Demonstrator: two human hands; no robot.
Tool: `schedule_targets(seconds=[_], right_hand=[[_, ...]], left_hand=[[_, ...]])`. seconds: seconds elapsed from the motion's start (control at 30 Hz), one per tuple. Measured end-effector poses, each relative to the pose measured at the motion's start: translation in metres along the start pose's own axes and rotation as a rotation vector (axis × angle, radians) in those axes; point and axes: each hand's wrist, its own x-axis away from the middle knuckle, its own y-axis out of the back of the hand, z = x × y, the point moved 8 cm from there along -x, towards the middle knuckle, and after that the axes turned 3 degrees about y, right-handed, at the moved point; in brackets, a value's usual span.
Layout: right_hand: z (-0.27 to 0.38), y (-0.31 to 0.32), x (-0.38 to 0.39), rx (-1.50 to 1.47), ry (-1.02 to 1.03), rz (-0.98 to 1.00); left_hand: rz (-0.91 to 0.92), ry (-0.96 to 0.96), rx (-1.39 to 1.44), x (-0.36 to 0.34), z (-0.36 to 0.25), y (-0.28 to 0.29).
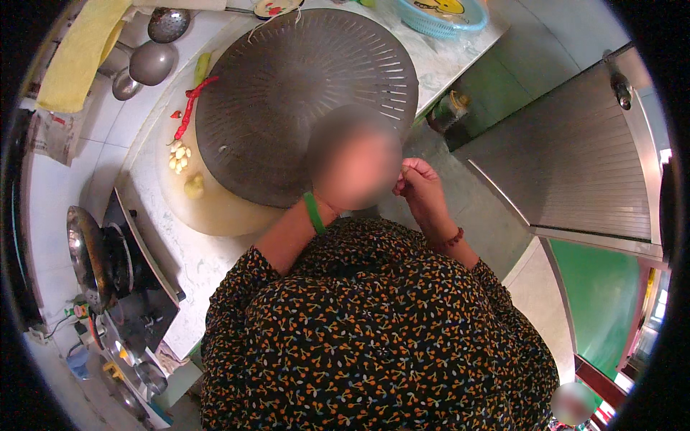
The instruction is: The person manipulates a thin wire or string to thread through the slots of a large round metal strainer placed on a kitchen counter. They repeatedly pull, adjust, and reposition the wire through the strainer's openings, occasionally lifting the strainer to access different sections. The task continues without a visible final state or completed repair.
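On the pale counter [190,276] before the person, a large dark grey slotted disc [295,79] lay over part of a pale round board [223,220]. In front of its lower right edge was the left hand [356,161], covered by a blur, so how far open it was, and whether it held anything, could not be told. Just beside it, the right hand [420,187] had its fingers curled in toward the thumb; whether anything small sat between the fingertips could not be made out. Left of the disc lay a red chilli [188,111], pale garlic cloves [179,156] and a yellowish lump [194,186]. Farther off were a light blue basket [433,26] and metal ladles [152,63] against the tiled wall [92,147]
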Motion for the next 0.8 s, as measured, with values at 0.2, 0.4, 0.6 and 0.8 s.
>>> schedule_targets(seconds=[0.2,0.4,0.6,0.8], right_hand=[[0.018,-0.021,0.014,0.069,0.1,0.012],[0.008,-0.018,0.015,0.063,0.056,0.054],[0.013,-0.023,0.016,0.193,0.045,0.064],[0.019,-0.023,0.013,0.103,0.092,-0.01]], left_hand=[[0.11,-0.13,-0.003,0.003,-0.014,-0.023],[0.15,-0.183,-0.028,0.0,-0.023,-0.02],[0.133,-0.131,-0.085,0.0,-0.032,-0.011],[-0.025,0.178,0.002,0.003,0.007,0.003]])
